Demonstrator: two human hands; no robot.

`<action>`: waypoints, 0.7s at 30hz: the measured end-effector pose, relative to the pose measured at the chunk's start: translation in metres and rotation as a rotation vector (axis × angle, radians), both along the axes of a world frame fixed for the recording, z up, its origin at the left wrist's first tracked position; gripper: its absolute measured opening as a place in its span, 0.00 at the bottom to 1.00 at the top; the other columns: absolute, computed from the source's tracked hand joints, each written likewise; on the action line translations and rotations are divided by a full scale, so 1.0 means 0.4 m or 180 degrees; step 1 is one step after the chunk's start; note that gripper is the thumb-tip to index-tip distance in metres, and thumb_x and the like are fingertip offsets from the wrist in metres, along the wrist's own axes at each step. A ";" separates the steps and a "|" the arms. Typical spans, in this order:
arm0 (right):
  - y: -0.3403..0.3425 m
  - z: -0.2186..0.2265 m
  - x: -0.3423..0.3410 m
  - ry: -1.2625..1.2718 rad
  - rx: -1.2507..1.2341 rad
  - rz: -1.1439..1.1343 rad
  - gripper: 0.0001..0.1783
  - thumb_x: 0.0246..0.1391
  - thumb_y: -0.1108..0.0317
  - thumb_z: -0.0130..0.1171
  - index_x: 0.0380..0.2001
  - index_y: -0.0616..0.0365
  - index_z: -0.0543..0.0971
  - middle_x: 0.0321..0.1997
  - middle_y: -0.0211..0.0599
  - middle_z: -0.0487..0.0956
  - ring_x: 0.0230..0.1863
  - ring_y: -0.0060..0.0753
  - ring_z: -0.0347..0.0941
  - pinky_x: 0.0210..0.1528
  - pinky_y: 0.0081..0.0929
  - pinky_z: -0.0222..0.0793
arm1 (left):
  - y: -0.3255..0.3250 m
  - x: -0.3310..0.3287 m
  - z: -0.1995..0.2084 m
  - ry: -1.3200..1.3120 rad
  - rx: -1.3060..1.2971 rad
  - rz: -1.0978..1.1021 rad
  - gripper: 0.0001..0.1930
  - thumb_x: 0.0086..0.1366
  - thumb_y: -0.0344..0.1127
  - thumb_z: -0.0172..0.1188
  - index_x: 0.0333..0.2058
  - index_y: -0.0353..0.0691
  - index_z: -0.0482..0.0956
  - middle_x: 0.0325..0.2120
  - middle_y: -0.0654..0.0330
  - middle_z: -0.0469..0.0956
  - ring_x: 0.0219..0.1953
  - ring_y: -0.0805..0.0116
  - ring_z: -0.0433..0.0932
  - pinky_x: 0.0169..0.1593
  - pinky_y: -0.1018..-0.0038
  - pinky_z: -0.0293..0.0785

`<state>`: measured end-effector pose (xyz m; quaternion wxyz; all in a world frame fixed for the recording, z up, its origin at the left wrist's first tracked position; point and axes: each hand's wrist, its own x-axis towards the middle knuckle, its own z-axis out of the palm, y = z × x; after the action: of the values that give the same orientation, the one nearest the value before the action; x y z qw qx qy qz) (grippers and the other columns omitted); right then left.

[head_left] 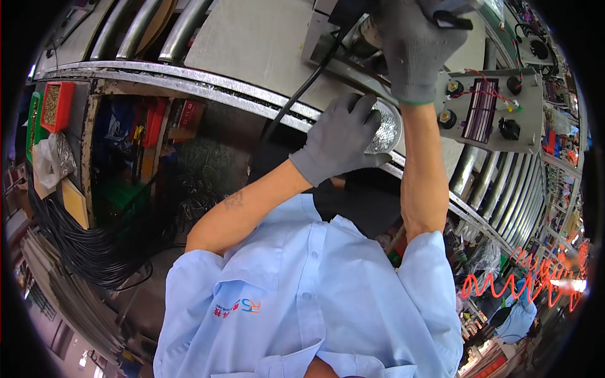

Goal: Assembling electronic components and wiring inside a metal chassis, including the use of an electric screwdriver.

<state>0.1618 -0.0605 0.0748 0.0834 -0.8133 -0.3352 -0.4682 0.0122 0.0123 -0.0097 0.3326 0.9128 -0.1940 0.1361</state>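
My left hand, in a grey knit glove, grips a round bowl at the near edge of the bench. Its fingers hook over the rim and the thumb lies along the near side. Small shiny metal parts, likely screws, fill the bowl. Farther up, my right hand, also gloved, reaches over a metal housing with a black cable running from it. The right fingers are curled at the top edge beside a dark, grey-edged piece; what they hold is partly hidden.
Right of my right forearm sits a metal panel unit with a slotted vent and red wires. Conveyor rollers run right and upper left. Red and green bins of small parts stand at left, above coiled black cable.
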 end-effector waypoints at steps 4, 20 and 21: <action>0.069 0.073 -0.056 0.2514 0.2916 0.1139 0.06 0.54 0.75 0.60 0.24 0.57 0.76 0.19 0.21 0.72 0.23 0.15 0.67 0.25 0.22 0.62 | -0.005 0.004 -0.002 -0.0126 0.0066 0.0011 0.34 0.47 0.59 0.73 0.42 0.34 0.81 0.52 0.48 0.73 0.52 0.45 0.73 0.53 0.55 0.74; -0.139 0.113 -0.226 0.2258 0.3792 0.2149 0.12 0.56 0.80 0.60 0.44 0.66 0.77 0.30 0.40 0.83 0.24 0.20 0.76 0.24 0.17 0.71 | -0.013 -0.009 0.020 0.0102 0.0299 0.0158 0.43 0.46 0.59 0.75 0.54 0.33 0.75 0.56 0.44 0.70 0.55 0.43 0.71 0.57 0.54 0.73; -0.150 0.109 -0.229 0.2017 0.3534 0.1834 0.11 0.56 0.80 0.60 0.43 0.67 0.77 0.30 0.41 0.83 0.24 0.21 0.76 0.24 0.17 0.70 | -0.010 -0.007 0.022 0.0121 0.0343 0.0096 0.44 0.46 0.59 0.74 0.55 0.32 0.75 0.56 0.43 0.70 0.55 0.43 0.71 0.57 0.54 0.73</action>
<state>0.0701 -0.1204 0.1185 0.7009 -0.6266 -0.2083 -0.2697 0.0095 0.0084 -0.0009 0.2844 0.9346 -0.1809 0.1131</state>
